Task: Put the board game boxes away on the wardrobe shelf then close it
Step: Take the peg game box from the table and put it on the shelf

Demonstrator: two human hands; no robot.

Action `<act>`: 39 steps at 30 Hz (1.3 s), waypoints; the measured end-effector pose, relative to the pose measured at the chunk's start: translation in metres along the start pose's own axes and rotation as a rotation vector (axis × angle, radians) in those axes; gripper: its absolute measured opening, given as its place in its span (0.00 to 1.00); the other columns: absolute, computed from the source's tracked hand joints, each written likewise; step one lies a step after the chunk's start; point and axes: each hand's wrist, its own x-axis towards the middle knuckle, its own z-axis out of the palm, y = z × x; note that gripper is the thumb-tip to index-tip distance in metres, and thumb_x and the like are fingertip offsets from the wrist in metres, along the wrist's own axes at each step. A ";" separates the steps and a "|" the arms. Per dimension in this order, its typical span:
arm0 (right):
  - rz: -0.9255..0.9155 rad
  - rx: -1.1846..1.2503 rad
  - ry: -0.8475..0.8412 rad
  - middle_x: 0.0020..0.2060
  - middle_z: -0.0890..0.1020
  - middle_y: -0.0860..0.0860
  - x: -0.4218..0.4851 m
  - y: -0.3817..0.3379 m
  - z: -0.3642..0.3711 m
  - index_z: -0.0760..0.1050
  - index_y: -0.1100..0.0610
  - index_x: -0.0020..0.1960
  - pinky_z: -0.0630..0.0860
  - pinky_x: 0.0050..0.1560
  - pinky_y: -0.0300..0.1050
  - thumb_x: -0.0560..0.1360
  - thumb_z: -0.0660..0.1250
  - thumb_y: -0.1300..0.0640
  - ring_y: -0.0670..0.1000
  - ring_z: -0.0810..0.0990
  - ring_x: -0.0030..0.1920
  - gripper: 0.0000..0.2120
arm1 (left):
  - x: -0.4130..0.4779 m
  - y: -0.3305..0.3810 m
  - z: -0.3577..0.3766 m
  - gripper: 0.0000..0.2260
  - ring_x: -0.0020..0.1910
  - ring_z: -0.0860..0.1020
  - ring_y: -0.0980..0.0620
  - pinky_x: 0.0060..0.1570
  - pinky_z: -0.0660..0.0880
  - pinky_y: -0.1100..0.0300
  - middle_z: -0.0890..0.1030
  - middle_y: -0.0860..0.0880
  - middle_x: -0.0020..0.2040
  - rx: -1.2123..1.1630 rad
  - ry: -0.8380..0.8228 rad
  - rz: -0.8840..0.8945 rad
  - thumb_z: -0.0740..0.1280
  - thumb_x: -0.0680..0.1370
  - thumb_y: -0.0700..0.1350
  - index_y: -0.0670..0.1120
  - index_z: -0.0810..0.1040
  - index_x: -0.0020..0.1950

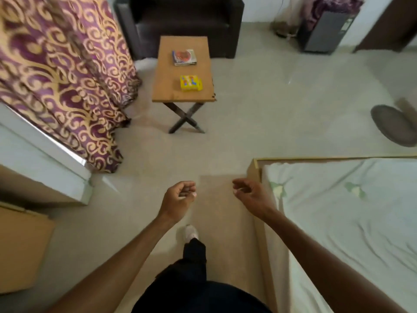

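Observation:
Two game boxes lie on a small wooden folding table ahead of me. The yellow box sits near the table's front edge. A stack of flat boxes with a red picture on top lies further back. My left hand hangs over the floor with its fingers loosely curled and holds nothing. My right hand is beside it, near the bed corner, fingers loosely bent and empty. Both hands are well short of the table. No wardrobe shelf is in view.
A purple and gold curtain hangs at the left. A dark armchair stands behind the table. A bed with a pale sheet fills the right. A fan base lies on the floor at right. A wooden panel stands at lower left.

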 end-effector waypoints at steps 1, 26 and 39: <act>-0.006 0.002 -0.005 0.49 0.83 0.45 0.026 -0.011 -0.001 0.78 0.51 0.60 0.74 0.41 0.26 0.75 0.68 0.57 0.41 0.81 0.48 0.13 | 0.024 0.007 -0.007 0.12 0.49 0.82 0.53 0.52 0.78 0.60 0.84 0.51 0.49 0.002 0.010 0.003 0.69 0.71 0.43 0.54 0.80 0.52; -0.105 -0.082 -0.190 0.48 0.84 0.48 0.718 -0.182 -0.096 0.80 0.55 0.58 0.76 0.51 0.37 0.73 0.70 0.58 0.45 0.83 0.47 0.13 | 0.653 0.192 -0.054 0.12 0.46 0.81 0.58 0.52 0.76 0.62 0.84 0.51 0.49 -0.091 0.281 -0.089 0.69 0.74 0.38 0.46 0.81 0.57; -0.084 -0.203 -0.292 0.46 0.84 0.50 1.025 -0.244 -0.082 0.80 0.56 0.57 0.76 0.52 0.40 0.72 0.70 0.60 0.48 0.83 0.45 0.13 | 0.945 0.210 -0.110 0.13 0.45 0.80 0.53 0.45 0.74 0.62 0.83 0.51 0.47 -0.053 0.356 -0.217 0.69 0.72 0.36 0.47 0.81 0.56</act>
